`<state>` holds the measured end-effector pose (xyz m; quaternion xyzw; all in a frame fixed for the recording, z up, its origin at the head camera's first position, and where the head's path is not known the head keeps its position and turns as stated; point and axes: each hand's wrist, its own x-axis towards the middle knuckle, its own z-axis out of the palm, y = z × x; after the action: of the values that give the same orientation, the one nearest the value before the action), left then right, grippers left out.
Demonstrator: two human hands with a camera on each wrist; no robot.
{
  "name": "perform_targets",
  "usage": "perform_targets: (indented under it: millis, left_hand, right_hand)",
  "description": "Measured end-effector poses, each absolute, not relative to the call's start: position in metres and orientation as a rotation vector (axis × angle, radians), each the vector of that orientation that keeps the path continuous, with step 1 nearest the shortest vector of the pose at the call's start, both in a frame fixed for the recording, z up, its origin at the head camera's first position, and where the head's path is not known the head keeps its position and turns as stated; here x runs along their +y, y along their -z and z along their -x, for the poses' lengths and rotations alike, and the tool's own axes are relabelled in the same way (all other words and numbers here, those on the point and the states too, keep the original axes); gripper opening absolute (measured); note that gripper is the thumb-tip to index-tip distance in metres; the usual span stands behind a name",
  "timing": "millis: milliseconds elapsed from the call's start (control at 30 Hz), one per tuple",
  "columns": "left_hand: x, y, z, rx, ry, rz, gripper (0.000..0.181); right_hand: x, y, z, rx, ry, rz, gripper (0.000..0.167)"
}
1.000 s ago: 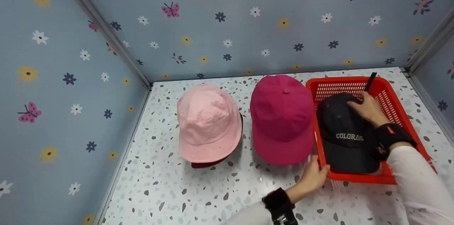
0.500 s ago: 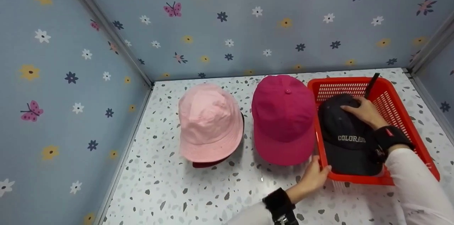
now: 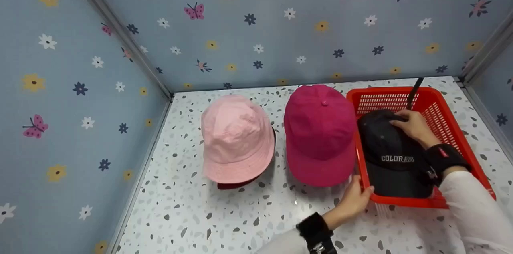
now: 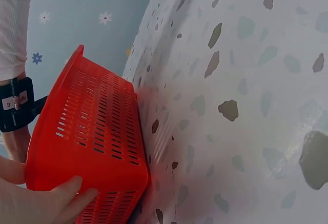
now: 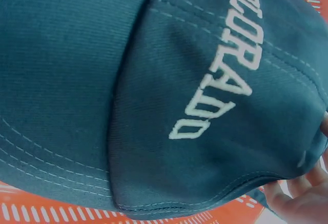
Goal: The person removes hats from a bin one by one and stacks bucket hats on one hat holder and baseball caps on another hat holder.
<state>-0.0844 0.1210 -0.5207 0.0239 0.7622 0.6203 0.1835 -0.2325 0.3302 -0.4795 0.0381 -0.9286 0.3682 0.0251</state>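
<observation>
A black cap lettered COLORADO (image 3: pixel 384 138) lies in the red basket (image 3: pixel 404 202), its brim toward the near side. My right hand (image 3: pixel 417 128) pinches the cap's crown at its far right part; in the right wrist view the fingers (image 5: pixel 302 190) are at the crown's edge. With my left hand (image 3: pixel 352 200) I grip the basket's near left corner, thumb over the rim; the left wrist view has that hand (image 4: pixel 41 198) against the red wall (image 4: pixel 97 116). A black strap (image 3: pixel 415 93) sticks up beyond my right hand.
Left of the basket, close to its rim, sits a magenta cap (image 3: pixel 320 134). Farther left a pink bucket hat (image 3: pixel 236 138) lies over something dark red (image 3: pixel 236 185). Flowered panels (image 3: pixel 272 25) stand behind and at both sides of the speckled table (image 3: pixel 192 206).
The black cap has come slightly nearer inside the basket, my right hand moving with it. The strap's tip has swung a little left. My left hand stays at the corner.
</observation>
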Motion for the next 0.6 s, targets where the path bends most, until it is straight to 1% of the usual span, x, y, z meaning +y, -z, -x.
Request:
perform_targets:
  millis: [200, 367, 467, 600]
  left_hand:
    - [0.12, 0.521, 0.085, 2.127, -1.749, -0.056, 0.012]
    - [0.12, 0.521, 0.086, 2.127, -1.745, -0.065, 0.012]
    - [0.12, 0.522, 0.086, 2.134, -1.744, -0.072, 0.012]
    - [0.119, 0.522, 0.085, 2.148, -1.744, -0.079, 0.012]
  right_hand:
    - [0.329, 0.477, 0.23, -2.81, -1.192, -0.197, 0.022]
    - [0.326, 0.469, 0.228, -2.749, -1.217, -0.188, 0.021]
    - [0.326, 0.462, 0.225, -2.732, -1.296, -0.164, 0.024]
    - [0.326, 0.451, 0.219, -2.73, -1.437, -0.119, 0.032]
